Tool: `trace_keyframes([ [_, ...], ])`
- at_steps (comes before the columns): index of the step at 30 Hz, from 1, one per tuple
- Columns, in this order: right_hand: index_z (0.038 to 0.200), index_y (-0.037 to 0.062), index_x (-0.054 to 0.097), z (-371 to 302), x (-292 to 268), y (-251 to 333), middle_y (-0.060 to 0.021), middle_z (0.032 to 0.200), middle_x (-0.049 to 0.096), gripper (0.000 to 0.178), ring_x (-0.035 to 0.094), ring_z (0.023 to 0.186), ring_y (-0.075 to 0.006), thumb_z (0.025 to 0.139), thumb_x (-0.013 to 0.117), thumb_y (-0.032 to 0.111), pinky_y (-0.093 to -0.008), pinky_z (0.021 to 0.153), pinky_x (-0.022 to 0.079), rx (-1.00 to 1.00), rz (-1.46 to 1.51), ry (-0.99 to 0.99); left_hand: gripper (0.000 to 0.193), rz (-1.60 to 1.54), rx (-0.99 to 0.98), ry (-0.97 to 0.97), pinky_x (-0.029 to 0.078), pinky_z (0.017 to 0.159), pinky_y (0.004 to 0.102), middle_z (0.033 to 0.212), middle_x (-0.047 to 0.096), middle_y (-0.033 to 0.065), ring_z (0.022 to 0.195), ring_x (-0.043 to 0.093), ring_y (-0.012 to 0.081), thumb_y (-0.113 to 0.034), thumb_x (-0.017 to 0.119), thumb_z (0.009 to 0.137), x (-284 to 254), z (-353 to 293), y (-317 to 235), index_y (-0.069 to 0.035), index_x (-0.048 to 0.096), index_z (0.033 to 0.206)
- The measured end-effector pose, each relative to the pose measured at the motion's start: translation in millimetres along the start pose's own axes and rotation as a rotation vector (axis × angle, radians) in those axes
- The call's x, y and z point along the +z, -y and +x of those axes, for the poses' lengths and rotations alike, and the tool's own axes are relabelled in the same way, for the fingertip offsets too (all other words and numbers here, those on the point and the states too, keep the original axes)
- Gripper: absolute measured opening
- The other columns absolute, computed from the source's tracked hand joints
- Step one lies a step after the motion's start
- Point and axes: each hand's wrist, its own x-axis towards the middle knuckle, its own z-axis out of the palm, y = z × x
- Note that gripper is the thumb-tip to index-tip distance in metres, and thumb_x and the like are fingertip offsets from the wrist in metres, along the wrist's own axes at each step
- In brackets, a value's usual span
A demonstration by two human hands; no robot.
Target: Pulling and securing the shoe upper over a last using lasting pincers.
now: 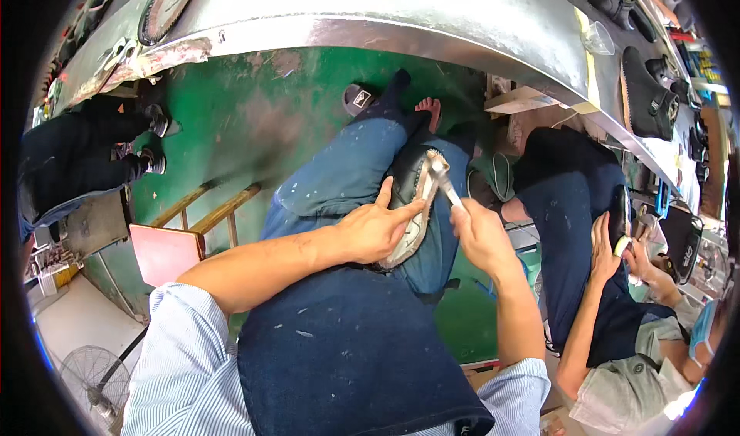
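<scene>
A black leather shoe [407, 180] lies on its side across my lap, its pale, unsoled bottom turned up and to the right. My left hand [370, 233] grips it, with fingers spread over the upper and the edge of the bottom. In my right hand [483, 238] is a hammer [450, 191], held by its light handle. The hammer's metal head rests on or just above the upper end of the shoe's bottom; I cannot tell which. My left fingertips hide part of the shoe's edge.
Ahead runs a metal-topped workbench [331, 31], bearing an unsoled shoe [166, 8] at left and a black shoe [646, 93] at right. A pink-topped stool [166, 252] stands at my left. At right, a seated co-worker [640, 343] handles a black shoe. A fan [96, 390] stands lower left.
</scene>
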Motion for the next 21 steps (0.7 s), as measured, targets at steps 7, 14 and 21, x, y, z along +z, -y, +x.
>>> trace_keyframes([
  [7, 0.103, -0.0027, 0.06, -10.0, 10.4, -2.8, -0.0304, 0.09, 0.067, 0.037, 0.064, 0.088, -0.0514, 0.106, 0.048, 0.032, -0.055, 0.076, 0.05, -0.022, 0.141, 0.099, 0.052, -0.027, 0.019, 0.089, 0.056, 0.093, 0.0497, 0.146, 0.016, 0.0557, 0.097, 0.065, 0.0583, -0.022, 0.048, 0.102, -6.1, -1.2, -2.2, -0.026, 0.042, 0.154],
  [14, 0.099, -0.0031, 0.059, -19.6, 7.1, 4.0, -0.0323, 0.088, 0.066, 0.04, 0.064, 0.089, -0.0523, 0.106, 0.047, 0.034, -0.0579, 0.077, 0.048, 0.056, 0.042, 0.183, 0.059, -0.157, 0.008, 0.013, 0.044, 0.109, 0.0465, 0.153, 0.019, 0.0471, 0.122, 0.055, 0.0528, -0.023, 0.052, 0.103, -2.2, -14.8, -3.1, -0.014, 0.033, 0.158],
  [21, 0.099, -0.0025, 0.059, -36.7, 6.7, 19.4, -0.0286, 0.091, 0.069, 0.036, 0.066, 0.088, -0.0499, 0.105, 0.05, 0.032, -0.0567, 0.077, 0.05, 0.092, 0.25, 0.121, 0.084, -0.564, -0.156, -0.191, 0.026, 0.123, 0.0377, 0.157, 0.031, 0.035, 0.149, 0.033, 0.0393, -0.03, 0.067, 0.095, 36.1, -15.1, 24.8, 0.015, 0.024, 0.152],
])
